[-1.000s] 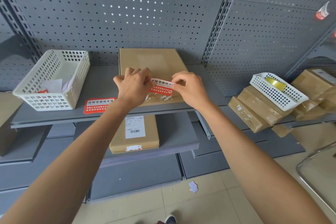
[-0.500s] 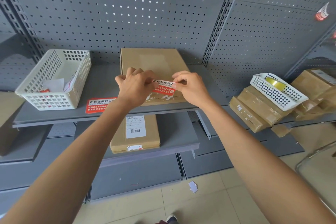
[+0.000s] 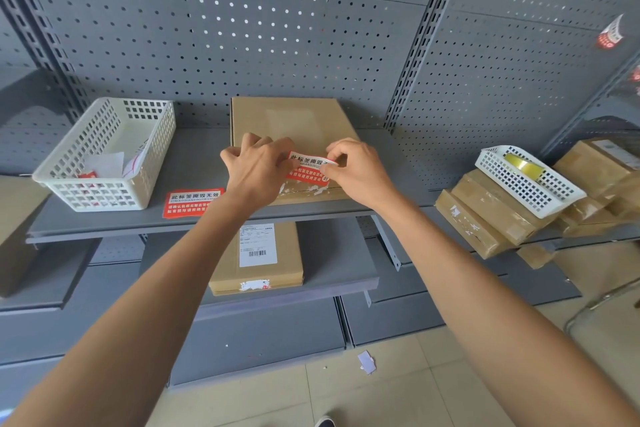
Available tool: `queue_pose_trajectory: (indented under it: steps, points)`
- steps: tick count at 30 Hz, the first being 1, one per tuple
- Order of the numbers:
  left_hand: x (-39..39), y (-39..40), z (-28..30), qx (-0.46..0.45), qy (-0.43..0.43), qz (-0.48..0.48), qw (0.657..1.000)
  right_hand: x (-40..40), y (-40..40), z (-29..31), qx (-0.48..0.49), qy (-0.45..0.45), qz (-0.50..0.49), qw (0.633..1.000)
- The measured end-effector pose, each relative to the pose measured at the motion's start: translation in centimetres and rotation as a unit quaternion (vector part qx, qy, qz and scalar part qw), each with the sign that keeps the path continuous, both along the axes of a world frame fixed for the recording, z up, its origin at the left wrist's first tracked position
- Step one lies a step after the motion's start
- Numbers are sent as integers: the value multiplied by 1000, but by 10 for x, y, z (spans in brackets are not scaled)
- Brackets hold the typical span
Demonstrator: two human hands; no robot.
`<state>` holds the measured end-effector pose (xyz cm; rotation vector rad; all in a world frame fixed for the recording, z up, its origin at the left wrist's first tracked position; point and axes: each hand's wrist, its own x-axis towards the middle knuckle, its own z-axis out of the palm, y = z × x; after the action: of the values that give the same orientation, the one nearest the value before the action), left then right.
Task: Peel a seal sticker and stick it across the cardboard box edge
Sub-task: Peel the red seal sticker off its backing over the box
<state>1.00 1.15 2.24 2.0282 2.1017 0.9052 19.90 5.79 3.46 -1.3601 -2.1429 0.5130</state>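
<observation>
Head view is showing both hands meeting over a flat cardboard box point(image 3: 294, 121) that is lying on the grey metal shelf point(image 3: 194, 166), its far end resting against the pegboard wall point(image 3: 242, 28). The left hand point(image 3: 258, 170) is pinching the left end of a red seal sticker point(image 3: 309, 170) with white lettering, fingers curled narrow around it. The right hand point(image 3: 358, 172) is gripping the sticker's right end between thumb and fingertips at its upper corner, where a white edge is curling upward; whether that is backing paper or the sticker's own underside, I cannot tell. The sticker is sitting between the two hands, just above the near edge of the box, where torn white residue point(image 3: 304, 190) is showing on the cardboard at 6 o'clock from the sticker.

At 9 o'clock from the hands, a second red sticker point(image 3: 192, 203) is lying flat on the shelf, and beyond it, at 10 o'clock, a white plastic basket point(image 3: 104, 152) is holding paper scraps. At 6 o'clock, on the lower shelf, another box point(image 3: 256, 258) is carrying a white barcode label. At 3 o'clock, a smaller white basket point(image 3: 530, 180) with a yellow tape roll is resting tilted on stacked brown parcels point(image 3: 485, 215).
</observation>
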Motion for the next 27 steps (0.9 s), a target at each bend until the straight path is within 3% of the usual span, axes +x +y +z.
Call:
queue_pose_trajectory:
  steps: [6, 10, 18, 27]
  points:
    - [1, -2, -1, 13, 8, 0, 1000, -15, -1, 7, -16, 4, 5, 1000]
    - [1, -3, -1, 13, 4, -3, 1000, -31, -1, 15, 2, -75, 35, 997]
    - [-5, -2, -2, 7, -19, -4, 1000, -33, 0, 8, -8, -27, 19, 999]
    - [-7, -1, -4, 21, -40, 2, 999, -30, -2, 16, -4, -50, 17, 999]
